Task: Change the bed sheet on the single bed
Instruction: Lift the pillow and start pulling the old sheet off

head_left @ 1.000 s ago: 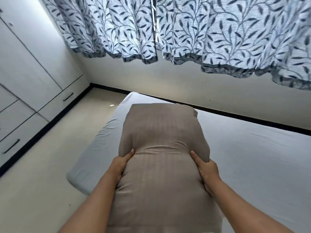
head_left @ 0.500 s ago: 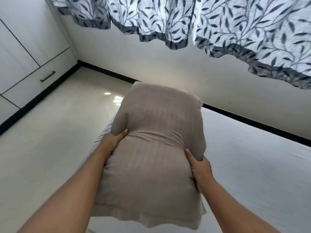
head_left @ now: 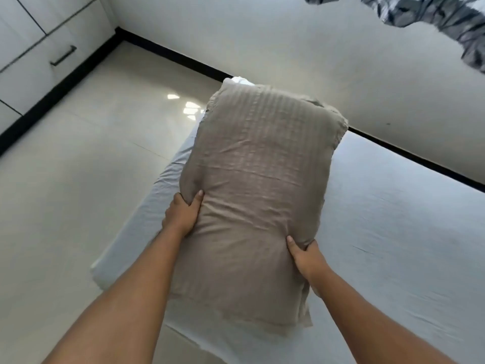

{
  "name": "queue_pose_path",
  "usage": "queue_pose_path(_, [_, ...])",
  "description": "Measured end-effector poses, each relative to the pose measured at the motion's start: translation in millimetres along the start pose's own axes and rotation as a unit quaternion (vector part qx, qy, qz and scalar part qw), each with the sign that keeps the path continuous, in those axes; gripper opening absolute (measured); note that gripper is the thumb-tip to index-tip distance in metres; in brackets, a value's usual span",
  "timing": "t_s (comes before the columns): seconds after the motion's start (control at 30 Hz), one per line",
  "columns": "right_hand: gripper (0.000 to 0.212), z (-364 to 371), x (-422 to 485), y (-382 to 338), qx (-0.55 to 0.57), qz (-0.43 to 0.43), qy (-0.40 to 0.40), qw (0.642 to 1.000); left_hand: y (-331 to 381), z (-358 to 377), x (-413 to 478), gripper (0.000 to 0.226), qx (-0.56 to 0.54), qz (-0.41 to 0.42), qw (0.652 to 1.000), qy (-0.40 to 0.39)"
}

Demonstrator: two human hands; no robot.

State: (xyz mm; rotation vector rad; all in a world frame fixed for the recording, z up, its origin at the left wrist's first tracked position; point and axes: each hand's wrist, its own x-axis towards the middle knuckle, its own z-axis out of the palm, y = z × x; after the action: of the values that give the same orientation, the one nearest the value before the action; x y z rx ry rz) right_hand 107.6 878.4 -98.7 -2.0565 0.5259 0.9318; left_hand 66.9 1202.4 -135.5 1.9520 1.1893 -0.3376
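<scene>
Both hands have the pillow [head_left: 259, 195] up off the bed [head_left: 393, 232], one on each long side. The left hand [head_left: 181, 214] grips its left edge with the thumb dug into the cover, and the right hand [head_left: 307, 258] pinches the right edge lower down, nearer the person. The pillow's long axis runs away from the person, its far end tipped toward the wall [head_left: 288, 43] and the bed's far corner, its loose near hem hanging over the sheet [head_left: 406, 258]. Both grips sit in the near half, so most of its bulk lies beyond them. I would guess it is about to be set down at that far end.
</scene>
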Motion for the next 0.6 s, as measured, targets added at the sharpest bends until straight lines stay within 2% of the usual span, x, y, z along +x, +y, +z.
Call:
queue_pose_path(0.1, [0.091, -9, -10, -12, -0.036, 0.007, 0.001, 0.999, 2, 5, -21, 0.079, 0.058, 0.024, 0.996, 0.058])
queue_pose_path(0.2, [0.093, -14, -22, -22, -0.099, -0.009, 0.013, 0.995, -8, 6, -39, 0.077, 0.077, 0.053, 0.993, 0.07])
queue_pose_path(0.27, [0.092, -12, -36, -28, -0.191, -0.048, 0.052, 0.979, -17, 2, -57, 0.077, 0.099, 0.068, 0.99, 0.069])
queue_pose_path(0.33, [0.085, -9, -55, -33, -0.306, -0.137, 0.107, 0.936, -27, -2, -76, 0.074, 0.105, 0.074, 0.988, 0.084])
queue_pose_path(0.4, [0.078, -2, -79, -38, -0.378, -0.261, 0.118, 0.88, -35, -10, -104, 0.069, 0.1, 0.067, 0.986, 0.114])
queue_pose_path(0.5, [0.07, 16, -96, -39, -0.451, -0.403, 0.078, 0.793, -49, -14, -138, 0.066, 0.093, 0.044, 0.988, 0.115])
queue_pose_path(0.6, [0.06, 38, -128, -44, -0.487, -0.482, -0.006, 0.728, -64, -25, -182, 0.06, 0.083, 0.014, 0.988, 0.128])
